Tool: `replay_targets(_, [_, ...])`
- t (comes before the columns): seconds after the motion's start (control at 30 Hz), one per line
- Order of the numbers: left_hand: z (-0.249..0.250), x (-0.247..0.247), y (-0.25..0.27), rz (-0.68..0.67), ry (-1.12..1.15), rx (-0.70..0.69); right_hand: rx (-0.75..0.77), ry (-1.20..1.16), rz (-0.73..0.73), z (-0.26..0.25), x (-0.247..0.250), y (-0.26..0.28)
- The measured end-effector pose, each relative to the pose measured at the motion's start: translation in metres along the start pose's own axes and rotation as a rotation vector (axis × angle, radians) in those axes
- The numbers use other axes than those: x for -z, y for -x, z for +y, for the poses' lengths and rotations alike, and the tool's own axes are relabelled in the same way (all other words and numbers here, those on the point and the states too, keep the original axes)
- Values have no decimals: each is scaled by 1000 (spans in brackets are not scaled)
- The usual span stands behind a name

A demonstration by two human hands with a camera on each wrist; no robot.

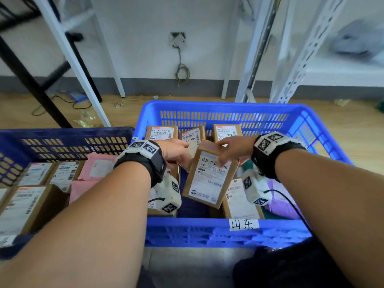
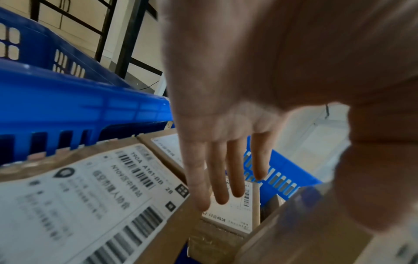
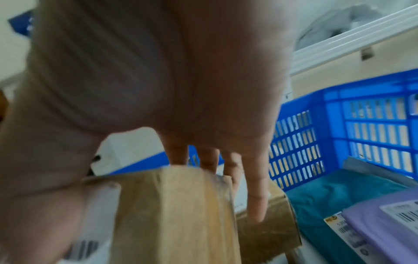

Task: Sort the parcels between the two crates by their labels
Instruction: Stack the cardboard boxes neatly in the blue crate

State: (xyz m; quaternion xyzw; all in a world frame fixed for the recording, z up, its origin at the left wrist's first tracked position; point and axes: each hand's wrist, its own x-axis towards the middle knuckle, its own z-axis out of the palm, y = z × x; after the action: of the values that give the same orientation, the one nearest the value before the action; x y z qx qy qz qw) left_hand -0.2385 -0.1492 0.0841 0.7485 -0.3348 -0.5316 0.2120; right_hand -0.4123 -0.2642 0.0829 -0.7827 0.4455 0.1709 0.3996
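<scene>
The right hand (image 1: pixel 232 150) holds a brown cardboard parcel (image 1: pixel 209 173) by its far top end, thumb on the labelled face and the other fingers (image 3: pixel 255 200) reaching down behind the box. The parcel is tilted, label up, above the middle of the bright blue crate (image 1: pixel 245 231). The left hand (image 1: pixel 176 151) is beside it on the left, fingers (image 2: pixel 217 182) straight and slightly spread, holding nothing; whether its fingertips touch the held parcel or the one behind it cannot be told.

Behind the two hands three more boxed parcels (image 1: pixel 162 132) stand in a row against the far wall of the bright blue crate, labels facing up. Under the held parcel another labelled box (image 1: pixel 241 200) lies near the front wall, and to the right are a purple mailer bag (image 3: pixel 384 223) and a teal bag (image 3: pixel 334 192). A white tag with handwritten characters (image 1: pixel 243 224) is stuck on the crate's front rim.

Just to the left, touching side to side, is a darker blue crate (image 1: pixel 62 140) holding several labelled cardboard boxes (image 1: pixel 27 206) and pink mailer bags (image 1: pixel 93 171). Beyond the crates are a wooden floor (image 1: pixel 135 113), white shelving uprights (image 1: pixel 295 59) and a loose cable (image 1: pixel 181 73) hanging down the wall
</scene>
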Motion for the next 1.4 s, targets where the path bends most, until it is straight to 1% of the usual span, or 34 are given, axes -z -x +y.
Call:
replay_targets(0.07, [-6, 0, -8, -48, 7, 1, 28, -143, 15, 4, 10, 8])
replay_targets(0.13, [-12, 3, -20, -48, 96, -2, 54, -289, 35, 7, 15, 12])
replay_targets(0.2, [-4, -1, -6, -49, 169, -20, 81, -419, 62, 10, 17, 15])
replay_targets(0.27, [2, -5, 9, -63, 183, -55, 107, -494, 70, 10, 17, 19])
replay_targets(0.33, [2, -6, 12, -71, 192, -71, 136, -580, 84, 11, 18, 21])
replay_targets(0.47, [-1, -5, 7, -56, 271, -91, 186, -835, 200, 15, 23, 23])
replay_targets(0.57, [0, -5, 2, -5, 366, -123, 171, -943, 221, 15, 22, 21])
replay_targets(0.7, [2, -8, -4, 3, 409, -148, 118, -977, 207, 12, 15, 17])
replay_targets(1.0, [-2, -7, -8, -12, 438, -160, 116, -984, 219, 10, 9, 15])
replay_targets(1.4, [2, -14, -11, -31, 388, -129, 84, -973, 236, 19, 11, 13])
